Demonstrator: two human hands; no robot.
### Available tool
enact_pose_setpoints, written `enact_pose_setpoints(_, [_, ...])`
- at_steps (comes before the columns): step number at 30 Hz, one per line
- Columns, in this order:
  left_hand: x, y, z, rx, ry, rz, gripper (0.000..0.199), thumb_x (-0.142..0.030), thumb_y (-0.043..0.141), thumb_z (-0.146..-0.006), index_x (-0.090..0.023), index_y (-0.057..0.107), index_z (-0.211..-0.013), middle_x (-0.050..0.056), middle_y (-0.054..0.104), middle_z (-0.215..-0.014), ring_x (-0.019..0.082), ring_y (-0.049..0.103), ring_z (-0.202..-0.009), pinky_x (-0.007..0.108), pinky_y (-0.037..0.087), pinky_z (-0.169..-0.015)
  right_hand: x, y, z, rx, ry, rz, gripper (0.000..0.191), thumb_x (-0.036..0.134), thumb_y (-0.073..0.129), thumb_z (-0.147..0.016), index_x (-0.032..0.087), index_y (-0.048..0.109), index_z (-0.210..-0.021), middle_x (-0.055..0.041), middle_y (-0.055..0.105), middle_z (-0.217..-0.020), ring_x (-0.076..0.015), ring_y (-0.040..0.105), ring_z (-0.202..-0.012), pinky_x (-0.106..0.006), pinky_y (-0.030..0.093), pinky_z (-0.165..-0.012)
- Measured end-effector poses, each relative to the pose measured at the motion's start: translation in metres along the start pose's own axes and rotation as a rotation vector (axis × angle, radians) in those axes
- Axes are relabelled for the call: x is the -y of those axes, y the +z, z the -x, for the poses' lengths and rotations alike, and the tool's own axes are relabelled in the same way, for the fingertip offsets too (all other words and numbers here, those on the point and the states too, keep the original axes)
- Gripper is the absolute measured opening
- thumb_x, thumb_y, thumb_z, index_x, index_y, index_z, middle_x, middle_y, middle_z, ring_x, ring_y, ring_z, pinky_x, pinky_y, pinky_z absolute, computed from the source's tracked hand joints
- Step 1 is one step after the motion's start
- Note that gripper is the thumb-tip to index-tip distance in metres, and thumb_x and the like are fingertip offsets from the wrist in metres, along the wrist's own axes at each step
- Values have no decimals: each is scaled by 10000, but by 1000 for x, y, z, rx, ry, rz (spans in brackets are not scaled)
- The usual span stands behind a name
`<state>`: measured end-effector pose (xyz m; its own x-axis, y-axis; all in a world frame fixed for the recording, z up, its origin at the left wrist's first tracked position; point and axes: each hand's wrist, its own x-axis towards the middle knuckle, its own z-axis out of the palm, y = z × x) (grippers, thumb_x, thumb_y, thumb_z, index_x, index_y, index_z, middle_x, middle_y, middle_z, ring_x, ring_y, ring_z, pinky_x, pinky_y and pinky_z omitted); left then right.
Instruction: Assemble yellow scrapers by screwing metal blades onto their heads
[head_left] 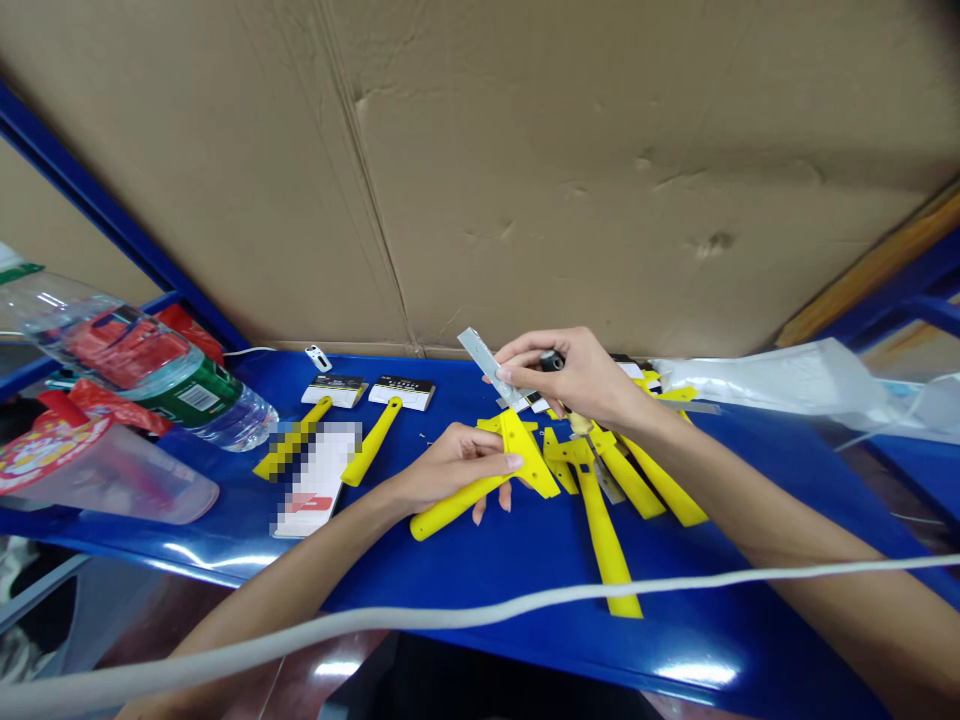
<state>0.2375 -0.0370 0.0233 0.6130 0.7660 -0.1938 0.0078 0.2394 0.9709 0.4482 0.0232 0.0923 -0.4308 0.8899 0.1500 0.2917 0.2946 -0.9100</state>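
My left hand [457,465] is closed around a yellow scraper handle [457,507], near its wide yellow head, which points to the right. Above and to the right of it, my right hand [574,370] pinches a flat grey metal blade [484,358] between thumb and fingers. A dark-ended tool [553,360] also sits in that hand, partly hidden by the fingers. The blade and the yellow head are apart. Several yellow scraper parts lie below my right hand, one with its handle [607,540] toward the front edge.
Two yellow scrapers with covered heads [334,392] [403,393] lie left on the blue table [390,585], beside a phone-like flat object [319,480]. A bottle [150,365] and cup [112,470] stand far left. Plastic bag [772,380] at right. A white cable [420,618] crosses the foreground.
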Motion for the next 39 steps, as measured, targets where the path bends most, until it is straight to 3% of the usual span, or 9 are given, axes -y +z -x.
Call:
enact_pose_setpoints(17, [1,0,1,3,11,-75,393,-490,794,-945,-116,727,-848,93,781,-756,117,642,-434,203,502,-400,0,-3,1,29,-38,33,251,427,812,-895,234,849,-1051,-38,819,-931,-77,505,-459,-285,439,-393])
enact_pose_setpoints(29, [3,-1,1,-6,27,-77,368,-462,789,-957,-116,720,-852,83,779,-749,113,637,-430,198,504,-397,-1,-3,1,94,-74,61,274,404,806,-912,195,847,-1084,-47,829,-962,-73,542,-514,-213,448,-385])
enact_pose_setpoints(39, [6,-2,0,-60,88,-63,343,-460,722,-1009,-126,748,-939,61,771,-729,112,641,-437,187,483,-397,-6,-5,-2,167,-70,106,234,416,792,-933,196,840,-999,-6,746,-857,-57,508,-486,-212,417,-396])
